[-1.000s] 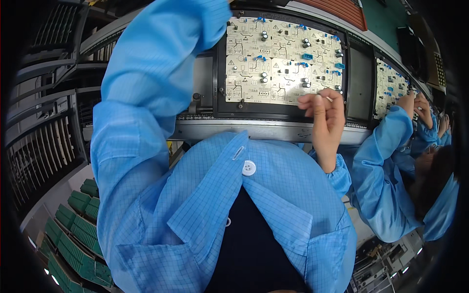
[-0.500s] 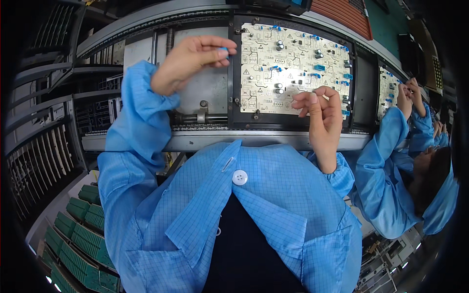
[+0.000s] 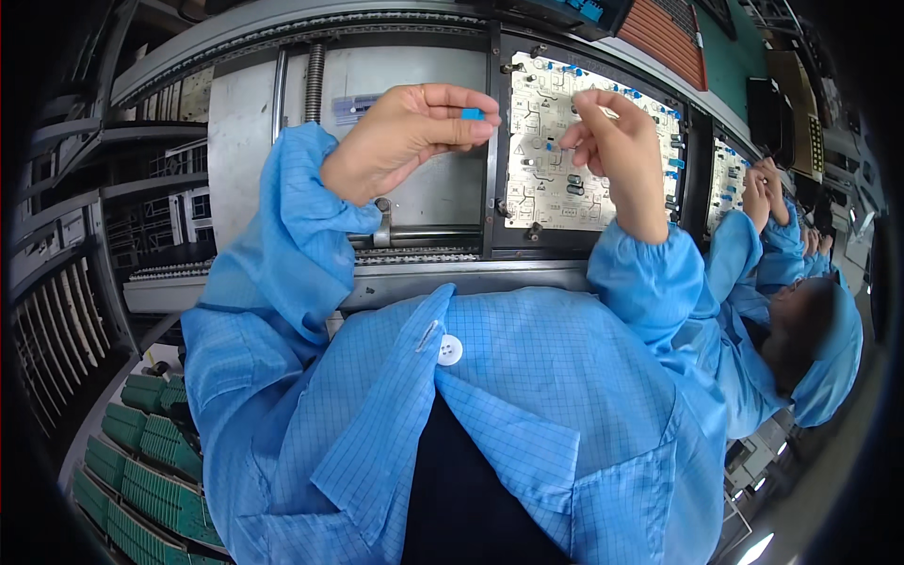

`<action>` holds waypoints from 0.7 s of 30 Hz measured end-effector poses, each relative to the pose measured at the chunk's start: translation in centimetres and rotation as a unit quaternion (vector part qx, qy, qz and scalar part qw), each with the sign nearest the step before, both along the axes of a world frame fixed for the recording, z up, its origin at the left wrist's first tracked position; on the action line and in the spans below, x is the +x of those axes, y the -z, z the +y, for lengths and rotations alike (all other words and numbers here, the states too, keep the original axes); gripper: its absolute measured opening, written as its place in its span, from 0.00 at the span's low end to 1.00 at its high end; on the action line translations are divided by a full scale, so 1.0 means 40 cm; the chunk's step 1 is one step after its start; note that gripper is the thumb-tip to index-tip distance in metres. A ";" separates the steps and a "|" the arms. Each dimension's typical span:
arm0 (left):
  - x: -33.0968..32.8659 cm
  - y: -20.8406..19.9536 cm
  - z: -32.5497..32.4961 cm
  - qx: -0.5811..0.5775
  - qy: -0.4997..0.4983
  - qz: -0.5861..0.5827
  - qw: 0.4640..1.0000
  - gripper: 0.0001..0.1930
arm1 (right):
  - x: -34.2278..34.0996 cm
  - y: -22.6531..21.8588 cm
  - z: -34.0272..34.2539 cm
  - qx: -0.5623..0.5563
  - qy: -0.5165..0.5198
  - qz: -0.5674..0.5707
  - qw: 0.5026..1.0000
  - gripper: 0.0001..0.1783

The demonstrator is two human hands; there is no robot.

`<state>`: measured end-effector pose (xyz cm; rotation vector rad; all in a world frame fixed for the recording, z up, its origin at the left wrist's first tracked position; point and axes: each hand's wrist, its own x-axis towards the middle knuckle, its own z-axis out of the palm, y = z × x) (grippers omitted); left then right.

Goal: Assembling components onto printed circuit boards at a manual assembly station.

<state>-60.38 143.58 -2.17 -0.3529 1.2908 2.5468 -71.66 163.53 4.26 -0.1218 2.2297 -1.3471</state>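
Note:
My left hand (image 3: 405, 137) is closed in a pinch on a small blue box-shaped electronic component (image 3: 473, 114), just left of the circuit board. The pale circuit board (image 3: 565, 215) lies in a dark frame (image 3: 497, 179) and bears dark cylindrical capacitors (image 3: 575, 185) and several blue parts. Above the board's middle hovers my right hand (image 3: 621, 141), its fingers curled and the thumb close to the index finger. Whatever those fingertips may hold is too small or hidden to name. Part of the board is covered by this hand.
Chain rails (image 3: 414, 256) run along the near and far sides of the conveyor. Rightward, a co-worker's hands (image 3: 765, 188) are over a second board (image 3: 727, 174). Orange-brown ribbed trays (image 3: 664, 47) and a black bin (image 3: 565, 17) stand behind. Green racks (image 3: 165, 471) are at lower left.
My right hand has moved up from the board's near edge to above its middle. The left hand has come rightward with the blue component, which now shows more clearly. The view has shifted somewhat.

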 end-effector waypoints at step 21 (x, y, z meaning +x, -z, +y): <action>-0.009 0.009 -0.074 0.073 -0.092 -0.019 0.993 0.15 | -0.065 0.072 -0.078 0.095 0.026 -0.004 0.995 0.11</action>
